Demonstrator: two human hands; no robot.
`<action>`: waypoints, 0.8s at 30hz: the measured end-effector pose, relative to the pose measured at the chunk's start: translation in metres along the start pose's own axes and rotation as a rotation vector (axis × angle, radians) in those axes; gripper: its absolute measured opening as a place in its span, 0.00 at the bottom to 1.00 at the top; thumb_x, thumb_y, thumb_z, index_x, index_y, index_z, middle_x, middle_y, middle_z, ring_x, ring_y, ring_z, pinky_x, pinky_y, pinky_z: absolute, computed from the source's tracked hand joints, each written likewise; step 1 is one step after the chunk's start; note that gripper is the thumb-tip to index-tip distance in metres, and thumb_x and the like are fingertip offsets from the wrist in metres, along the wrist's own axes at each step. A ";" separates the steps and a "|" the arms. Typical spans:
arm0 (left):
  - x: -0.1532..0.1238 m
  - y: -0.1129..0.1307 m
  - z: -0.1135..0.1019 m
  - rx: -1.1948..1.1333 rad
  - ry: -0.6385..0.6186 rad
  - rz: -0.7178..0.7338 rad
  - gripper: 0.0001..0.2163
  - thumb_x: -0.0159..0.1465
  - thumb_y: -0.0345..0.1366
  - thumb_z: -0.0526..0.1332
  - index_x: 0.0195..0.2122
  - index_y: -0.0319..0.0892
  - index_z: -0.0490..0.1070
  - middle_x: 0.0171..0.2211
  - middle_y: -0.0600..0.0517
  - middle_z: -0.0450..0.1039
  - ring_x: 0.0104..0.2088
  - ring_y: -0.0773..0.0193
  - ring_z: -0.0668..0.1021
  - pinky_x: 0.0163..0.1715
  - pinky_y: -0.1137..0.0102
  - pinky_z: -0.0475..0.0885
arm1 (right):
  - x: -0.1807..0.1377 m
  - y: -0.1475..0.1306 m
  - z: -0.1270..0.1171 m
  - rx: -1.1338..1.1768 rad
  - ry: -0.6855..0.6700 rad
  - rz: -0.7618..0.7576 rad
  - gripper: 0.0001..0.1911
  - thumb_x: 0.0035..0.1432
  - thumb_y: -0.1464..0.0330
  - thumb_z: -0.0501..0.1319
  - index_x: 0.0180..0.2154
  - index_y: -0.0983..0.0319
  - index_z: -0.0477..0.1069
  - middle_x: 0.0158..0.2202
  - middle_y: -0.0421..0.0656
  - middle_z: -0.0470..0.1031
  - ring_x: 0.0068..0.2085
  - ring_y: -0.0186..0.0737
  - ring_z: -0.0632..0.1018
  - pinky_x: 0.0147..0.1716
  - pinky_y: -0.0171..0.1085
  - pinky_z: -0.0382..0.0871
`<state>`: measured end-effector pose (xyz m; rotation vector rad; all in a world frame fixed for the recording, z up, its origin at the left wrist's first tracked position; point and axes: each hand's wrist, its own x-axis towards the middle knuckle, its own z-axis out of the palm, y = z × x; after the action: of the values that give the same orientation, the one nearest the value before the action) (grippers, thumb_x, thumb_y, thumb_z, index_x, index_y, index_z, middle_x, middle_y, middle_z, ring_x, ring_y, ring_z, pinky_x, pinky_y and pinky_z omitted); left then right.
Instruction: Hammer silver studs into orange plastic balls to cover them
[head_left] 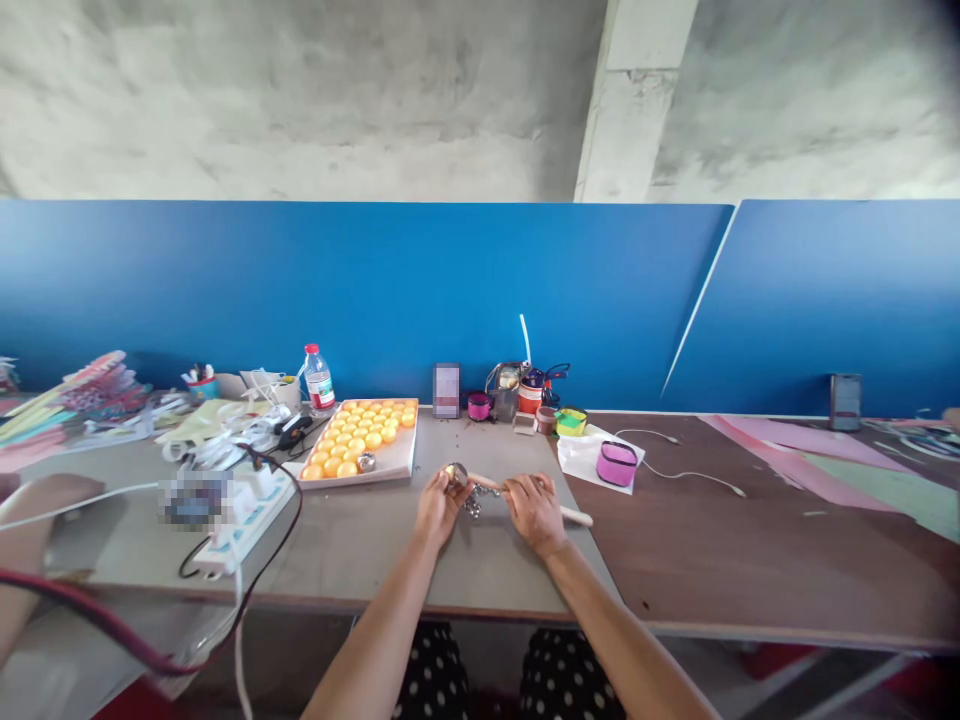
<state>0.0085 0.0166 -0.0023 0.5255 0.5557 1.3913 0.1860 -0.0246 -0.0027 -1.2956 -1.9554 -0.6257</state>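
The left hand (439, 510) is pinching a shiny ball (455, 475) at its fingertips; the right hand (535, 512) is grasping a pale stick (577, 516) pointing toward it. Silvery pieces (472, 503) are lying between both grips.

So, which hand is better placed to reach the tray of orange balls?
Probably the left hand: it is nearer the tray, with a shiny ball in its fingers, while the right hand is farther off, gripping a pale stick.
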 end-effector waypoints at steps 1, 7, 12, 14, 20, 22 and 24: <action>0.000 0.000 0.000 0.010 0.007 -0.003 0.02 0.56 0.29 0.59 0.30 0.37 0.68 0.25 0.50 0.72 0.26 0.67 0.76 0.34 0.68 0.75 | 0.000 0.000 0.000 -0.010 -0.011 0.000 0.11 0.61 0.68 0.49 0.34 0.61 0.69 0.30 0.42 0.70 0.33 0.36 0.68 0.45 0.40 0.52; -0.002 0.001 0.003 0.021 0.015 0.003 0.02 0.57 0.28 0.58 0.32 0.38 0.68 0.26 0.51 0.73 0.27 0.68 0.76 0.33 0.69 0.75 | -0.001 -0.001 0.000 -0.020 -0.010 0.026 0.11 0.61 0.68 0.49 0.35 0.60 0.69 0.31 0.42 0.71 0.34 0.36 0.69 0.46 0.40 0.51; -0.001 0.001 0.002 0.023 0.008 0.007 0.02 0.56 0.29 0.59 0.32 0.38 0.68 0.26 0.51 0.72 0.27 0.68 0.76 0.33 0.70 0.75 | 0.000 -0.002 -0.001 -0.021 -0.025 0.012 0.10 0.61 0.68 0.50 0.35 0.60 0.69 0.31 0.41 0.70 0.33 0.36 0.69 0.46 0.40 0.51; -0.001 0.001 0.001 0.010 -0.019 0.016 0.04 0.56 0.30 0.60 0.33 0.38 0.68 0.27 0.51 0.73 0.28 0.68 0.76 0.34 0.69 0.75 | 0.000 -0.003 -0.002 -0.024 -0.006 0.025 0.10 0.61 0.68 0.49 0.36 0.60 0.69 0.31 0.42 0.71 0.33 0.36 0.69 0.46 0.40 0.51; -0.003 0.002 0.003 0.035 -0.015 0.025 0.06 0.55 0.30 0.62 0.33 0.38 0.68 0.28 0.51 0.72 0.27 0.68 0.76 0.34 0.69 0.74 | 0.000 -0.003 -0.003 -0.008 -0.025 0.019 0.10 0.61 0.69 0.50 0.34 0.60 0.69 0.31 0.42 0.71 0.33 0.36 0.69 0.46 0.40 0.51; -0.003 0.002 0.004 0.026 -0.026 0.030 0.07 0.55 0.31 0.62 0.34 0.39 0.67 0.28 0.51 0.72 0.28 0.67 0.76 0.34 0.69 0.73 | 0.000 -0.004 -0.002 -0.001 0.000 0.033 0.10 0.61 0.69 0.49 0.36 0.60 0.69 0.32 0.42 0.71 0.34 0.35 0.69 0.47 0.40 0.50; -0.003 0.002 0.004 0.043 -0.023 0.011 0.07 0.54 0.31 0.62 0.34 0.39 0.67 0.27 0.51 0.72 0.27 0.67 0.76 0.33 0.69 0.73 | -0.001 -0.004 -0.002 -0.002 -0.012 0.037 0.10 0.61 0.69 0.49 0.35 0.60 0.69 0.31 0.42 0.71 0.34 0.36 0.69 0.46 0.40 0.50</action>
<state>0.0094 0.0133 0.0025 0.5791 0.5655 1.3842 0.1834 -0.0277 -0.0018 -1.3359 -1.9364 -0.6037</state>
